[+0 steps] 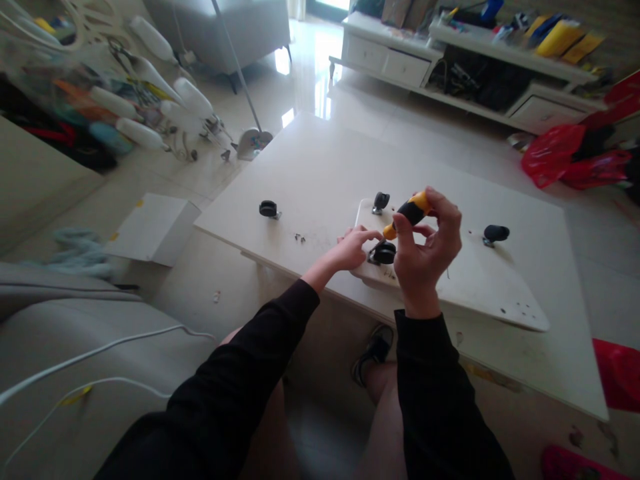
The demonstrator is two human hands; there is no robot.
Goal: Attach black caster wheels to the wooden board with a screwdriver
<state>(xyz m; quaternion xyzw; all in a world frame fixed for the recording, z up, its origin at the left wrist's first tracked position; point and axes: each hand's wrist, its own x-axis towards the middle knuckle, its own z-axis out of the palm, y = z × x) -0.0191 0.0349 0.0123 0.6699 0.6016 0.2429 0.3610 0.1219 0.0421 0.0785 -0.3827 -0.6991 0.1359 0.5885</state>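
My right hand (430, 243) is closed round a yellow-and-black screwdriver (413, 209), tilted with its tip down at a black caster wheel (385, 253). That caster sits on the near left corner of a white board (470, 287) lying on the table. My left hand (353, 249) is at the caster's left side, its index finger reaching to the screwdriver's lower end. Its other fingers are bent, and whatever they pinch is hidden. Another caster (381, 202) stands on the board's far left corner, and a third caster (496, 233) is to the right.
A loose caster (269, 209) and several small screws (299, 238) lie on the white table (300, 167) to the left. A white box (153, 227) is on the floor at left. Red bags (555, 153) lie at right, near a white TV cabinet (385, 57).
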